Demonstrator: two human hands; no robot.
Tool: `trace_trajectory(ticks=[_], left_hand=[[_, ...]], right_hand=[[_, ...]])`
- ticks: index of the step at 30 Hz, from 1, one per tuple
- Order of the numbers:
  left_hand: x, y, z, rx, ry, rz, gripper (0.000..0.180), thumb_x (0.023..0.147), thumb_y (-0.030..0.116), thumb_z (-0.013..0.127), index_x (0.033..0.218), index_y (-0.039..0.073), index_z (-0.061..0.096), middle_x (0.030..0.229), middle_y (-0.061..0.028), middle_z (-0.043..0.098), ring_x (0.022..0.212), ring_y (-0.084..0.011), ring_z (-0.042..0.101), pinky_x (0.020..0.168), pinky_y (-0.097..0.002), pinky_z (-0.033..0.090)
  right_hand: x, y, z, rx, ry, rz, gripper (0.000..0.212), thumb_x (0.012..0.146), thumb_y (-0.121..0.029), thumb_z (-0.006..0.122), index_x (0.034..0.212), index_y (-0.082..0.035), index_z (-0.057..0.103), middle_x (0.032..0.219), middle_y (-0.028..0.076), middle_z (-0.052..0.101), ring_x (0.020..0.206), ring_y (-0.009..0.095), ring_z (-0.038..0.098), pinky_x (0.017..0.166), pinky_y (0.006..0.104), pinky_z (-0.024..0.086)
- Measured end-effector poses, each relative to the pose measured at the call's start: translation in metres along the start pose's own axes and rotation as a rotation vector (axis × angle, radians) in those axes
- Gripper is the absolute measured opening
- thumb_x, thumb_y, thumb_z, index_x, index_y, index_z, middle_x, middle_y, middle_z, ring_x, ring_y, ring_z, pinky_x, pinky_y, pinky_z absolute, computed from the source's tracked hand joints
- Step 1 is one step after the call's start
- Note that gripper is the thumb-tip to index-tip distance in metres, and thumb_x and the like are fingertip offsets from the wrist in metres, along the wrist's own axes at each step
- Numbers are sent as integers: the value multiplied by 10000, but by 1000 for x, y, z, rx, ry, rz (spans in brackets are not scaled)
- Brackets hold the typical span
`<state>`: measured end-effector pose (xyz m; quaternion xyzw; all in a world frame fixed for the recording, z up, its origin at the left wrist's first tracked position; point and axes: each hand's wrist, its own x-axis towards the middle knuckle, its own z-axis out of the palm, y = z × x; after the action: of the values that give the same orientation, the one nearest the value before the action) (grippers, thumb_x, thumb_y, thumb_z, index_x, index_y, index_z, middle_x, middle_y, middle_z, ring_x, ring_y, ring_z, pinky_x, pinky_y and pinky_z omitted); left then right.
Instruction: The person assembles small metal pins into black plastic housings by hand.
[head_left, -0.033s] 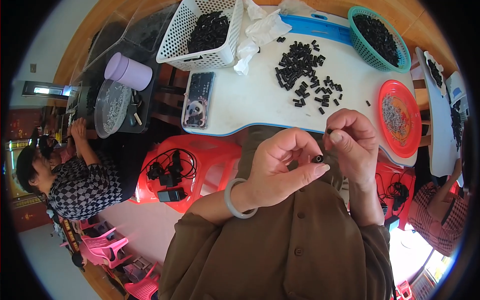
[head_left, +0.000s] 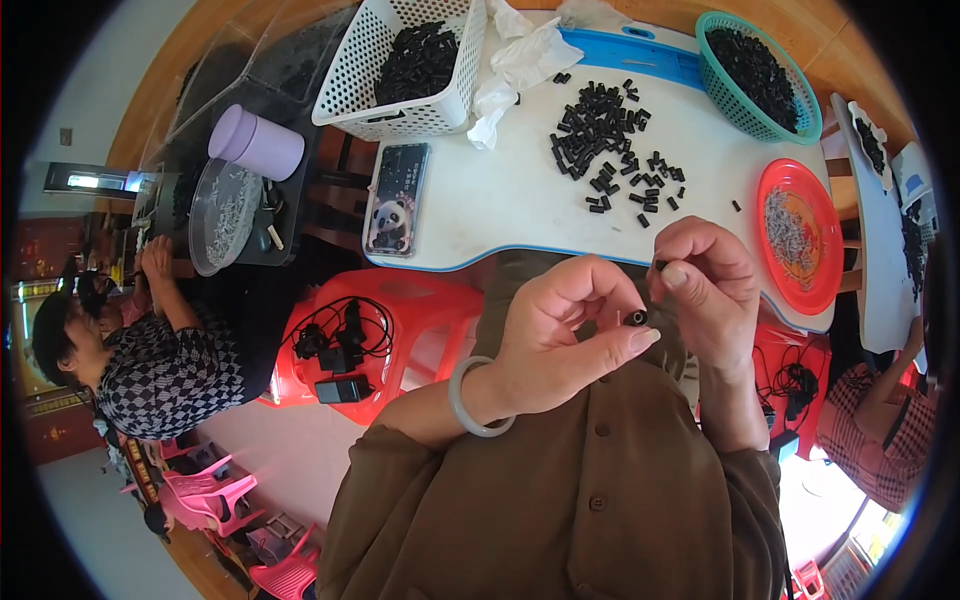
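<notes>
The left hand [head_left: 560, 340] pinches a small black cylindrical part [head_left: 636, 318] between thumb and forefinger, near the white table [head_left: 500, 200]. The right hand [head_left: 705, 285] is curled, apparently nipping another piece. The part looks light, rigid, easily dropped; best gripped across its sides.

Bare table [head_left: 500, 200] lies open between phone [head_left: 397, 199] and black pieces [head_left: 610, 140].

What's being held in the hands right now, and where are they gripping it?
The left hand pinches a small black cylindrical piece by its sides between thumb and forefinger. The right hand meets it at its end; whether it holds anything cannot be told.
</notes>
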<state>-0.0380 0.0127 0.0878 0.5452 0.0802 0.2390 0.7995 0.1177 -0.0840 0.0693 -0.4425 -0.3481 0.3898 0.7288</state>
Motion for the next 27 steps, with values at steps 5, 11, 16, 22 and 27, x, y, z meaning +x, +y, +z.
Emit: trace_trajectory(ticks=[5, 11, 16, 22, 27], left_hand=[[-2, 4, 0, -23, -12, -58, 173, 809, -34, 667, 931, 3, 551, 867, -46, 585, 748, -67, 512, 674, -206, 418], [-3, 3, 5, 54, 29, 11, 141, 826, 28, 684, 918, 4, 580, 797, 4, 570, 676, -28, 489, 596, -183, 397], [-5, 0, 4, 139, 68, 58, 135, 814, 50, 701, 864, -1, 586, 756, -14, 581, 617, -37, 498, 538, -200, 401], [-5, 2, 1, 328, 43, 180, 151, 782, 42, 719, 854, 6, 591, 733, -31, 579, 553, -64, 489, 496, -205, 384], [-6, 8, 3, 418, 66, 203, 130, 783, 29, 709, 843, 6, 596, 744, -50, 602, 569, -94, 537, 508, -229, 413]], right_hand=[[-1, -12, 7, 19, -62, -52, 114, 844, 20, 610, 957, 33, 621, 973, 108, 552, 781, 124, 552, 677, 237, 494], [-3, -28, 20, 19, -111, -95, 125, 811, 45, 619, 935, 27, 627, 975, 130, 560, 815, 162, 568, 718, 267, 482], [-3, -34, 25, 40, -85, -74, 147, 766, 80, 635, 897, 13, 633, 950, 133, 577, 822, 174, 569, 736, 277, 457], [-2, -44, 24, -249, -185, -150, 170, 728, 114, 607, 840, -7, 652, 904, 118, 607, 756, 143, 575, 666, 249, 456], [3, -51, 27, -457, -236, -245, 241, 638, 134, 570, 797, -16, 672, 846, 114, 616, 693, 147, 600, 602, 238, 465]])
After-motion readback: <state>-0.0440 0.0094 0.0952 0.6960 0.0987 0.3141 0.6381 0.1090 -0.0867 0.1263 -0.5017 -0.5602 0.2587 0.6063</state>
